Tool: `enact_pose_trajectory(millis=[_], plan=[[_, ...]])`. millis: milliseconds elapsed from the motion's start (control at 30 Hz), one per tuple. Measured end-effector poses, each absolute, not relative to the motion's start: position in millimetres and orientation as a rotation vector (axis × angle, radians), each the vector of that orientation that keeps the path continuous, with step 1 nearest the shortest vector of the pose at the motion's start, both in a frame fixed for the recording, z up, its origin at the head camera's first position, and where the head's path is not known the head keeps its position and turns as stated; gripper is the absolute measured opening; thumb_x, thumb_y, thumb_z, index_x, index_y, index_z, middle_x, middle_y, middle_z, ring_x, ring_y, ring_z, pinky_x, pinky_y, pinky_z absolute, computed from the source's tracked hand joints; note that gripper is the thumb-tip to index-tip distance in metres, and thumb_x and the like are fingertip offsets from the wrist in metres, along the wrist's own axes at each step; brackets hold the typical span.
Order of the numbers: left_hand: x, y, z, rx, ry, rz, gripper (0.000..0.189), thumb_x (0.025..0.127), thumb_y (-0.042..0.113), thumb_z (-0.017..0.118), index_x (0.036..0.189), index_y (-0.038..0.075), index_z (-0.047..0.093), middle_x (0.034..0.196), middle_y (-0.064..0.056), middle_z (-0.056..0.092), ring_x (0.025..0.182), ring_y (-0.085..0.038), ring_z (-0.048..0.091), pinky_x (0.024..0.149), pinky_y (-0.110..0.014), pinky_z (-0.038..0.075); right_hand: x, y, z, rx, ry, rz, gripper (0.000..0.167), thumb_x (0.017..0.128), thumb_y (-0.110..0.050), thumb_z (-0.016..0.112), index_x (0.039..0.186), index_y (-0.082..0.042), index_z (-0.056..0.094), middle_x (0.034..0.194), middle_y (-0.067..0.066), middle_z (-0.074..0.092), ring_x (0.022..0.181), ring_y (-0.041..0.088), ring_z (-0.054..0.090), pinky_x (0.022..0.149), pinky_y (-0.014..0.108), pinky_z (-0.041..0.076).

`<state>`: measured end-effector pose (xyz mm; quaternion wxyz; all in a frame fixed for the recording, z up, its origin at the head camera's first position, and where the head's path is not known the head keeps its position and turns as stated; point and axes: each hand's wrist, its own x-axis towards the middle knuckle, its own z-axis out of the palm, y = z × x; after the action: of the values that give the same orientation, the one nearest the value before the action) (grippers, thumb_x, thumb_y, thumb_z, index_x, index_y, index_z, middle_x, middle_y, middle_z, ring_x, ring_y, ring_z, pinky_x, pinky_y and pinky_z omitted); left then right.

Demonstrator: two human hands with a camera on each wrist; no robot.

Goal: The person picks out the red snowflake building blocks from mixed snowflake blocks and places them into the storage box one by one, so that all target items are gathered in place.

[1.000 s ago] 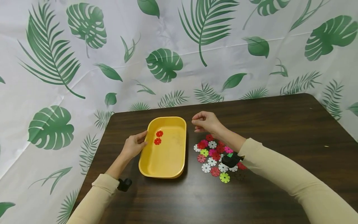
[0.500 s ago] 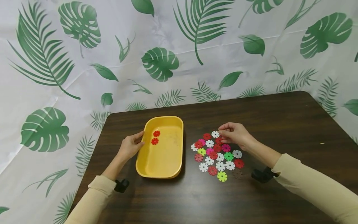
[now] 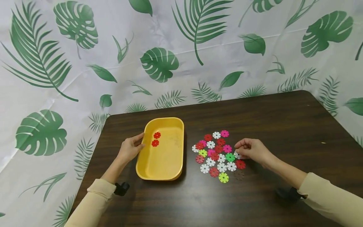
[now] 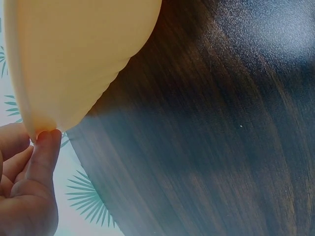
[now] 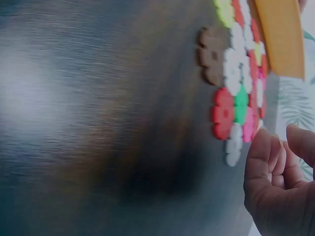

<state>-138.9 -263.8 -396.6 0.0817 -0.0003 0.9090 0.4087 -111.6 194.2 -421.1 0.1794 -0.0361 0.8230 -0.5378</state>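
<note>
My left hand (image 3: 129, 149) pinches the left rim of a yellow plastic tray (image 3: 167, 160), thumb and fingertips on its edge in the left wrist view. Two red notched plastic discs (image 3: 155, 143) lie in the tray near that side. My right hand (image 3: 252, 151) hovers at the right edge of a flat cluster of notched discs, partly covering a white disc (image 3: 237, 154). In the right wrist view its thumb and forefinger stand apart, with nothing seen between them. Nearby lie a green disc (image 3: 230, 157), a red disc (image 3: 240, 164) and a brown disc (image 3: 239, 174).
The cluster also has white, pink, red and yellow-green discs (image 3: 223, 177), some overlapping. It lies right of the tray on a dark wood-grain table (image 3: 181, 201). Behind the table hangs a white cloth (image 3: 119, 88) with green leaf prints.
My right hand has moved from beside the tray, over the cluster's far side, to its right edge. A pink disc shows at the far side, where the hand was. The left hand keeps its grip.
</note>
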Motion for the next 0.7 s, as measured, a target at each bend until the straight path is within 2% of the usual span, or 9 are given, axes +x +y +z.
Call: enact_pose_trajectory(millis=[133,300,700], plan=[[-139,-264,-397,0.002,2.717,1.23,0.053,0.09,-0.001,0.058,0.14,-0.001,0.04,0.14,-0.022,0.044,0.117,-0.036,0.055,0.087,-0.039,0.053,-103,199,-428,-0.18,2.396,-1.453,0.024,0.088,-0.007,0.064,0.105,0.009,0.06,0.085,0.012,0.062,0.072,0.015,0.06,0.065,0.028,0.059],[-140,-264,-398,0.0,2.718,1.221,0.053,0.09,-0.001,0.058,0.14,-0.001,0.04,0.14,-0.022,0.044,0.117,-0.036,0.055,0.087,-0.04,0.053,-95,203,-434,-0.256,2.522,-1.338,0.022,0.085,-0.013,0.069,0.1,0.003,0.064,0.082,0.006,0.062,0.07,0.011,0.055,0.059,0.023,0.053],[-140,-264,-397,-0.023,2.714,1.222,0.053,0.09,-0.001,0.058,0.141,0.001,0.041,0.14,-0.022,0.045,0.118,-0.035,0.055,0.088,-0.039,0.053,-89,202,-445,-0.424,2.721,-1.142,0.018,0.078,-0.011,0.075,0.093,-0.004,0.068,0.081,0.0,0.062,0.068,0.004,0.052,0.058,0.018,0.048]])
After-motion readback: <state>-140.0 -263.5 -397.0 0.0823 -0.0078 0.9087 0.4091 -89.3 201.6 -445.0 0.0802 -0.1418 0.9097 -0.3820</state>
